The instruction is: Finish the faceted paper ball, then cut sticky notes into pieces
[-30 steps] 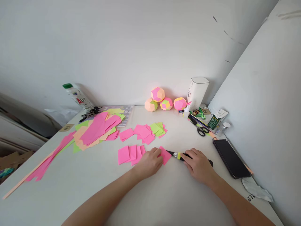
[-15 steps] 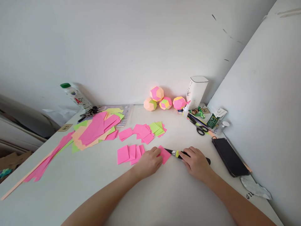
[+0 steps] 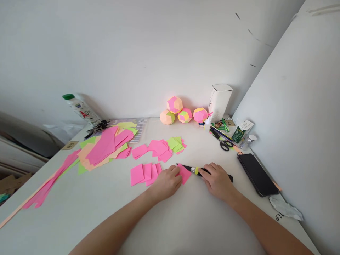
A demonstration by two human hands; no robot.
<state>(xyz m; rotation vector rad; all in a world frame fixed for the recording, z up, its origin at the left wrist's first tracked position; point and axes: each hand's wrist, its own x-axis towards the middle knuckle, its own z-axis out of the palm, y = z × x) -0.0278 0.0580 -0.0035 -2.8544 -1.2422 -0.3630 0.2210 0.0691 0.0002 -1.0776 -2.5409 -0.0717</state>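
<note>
My left hand (image 3: 168, 182) is closed on a pink paper piece (image 3: 184, 174), its fingers covering the left part. My right hand (image 3: 218, 180) grips a black and yellow utility knife (image 3: 196, 171) by the handle. The dark blade points left and lies along the top edge of the pink paper. Left of my left hand is an overlapping row of pink paper squares (image 3: 137, 175). Beyond it are a cluster of pink paper pieces (image 3: 159, 148) and several green paper pieces (image 3: 174, 144).
Coloured paper sheets (image 3: 102, 147) and long strips (image 3: 55, 177) cover the left side. Faceted paper balls (image 3: 174, 105) stand by the wall near a white box (image 3: 221, 102). Scissors (image 3: 225, 145) and a black phone (image 3: 257, 175) lie right; a bottle (image 3: 82, 109) leans back left.
The knife blade has moved left along the paper's top edge, with my right hand following slightly. My left hand stays on the pink paper. The whole view has shifted a little.
</note>
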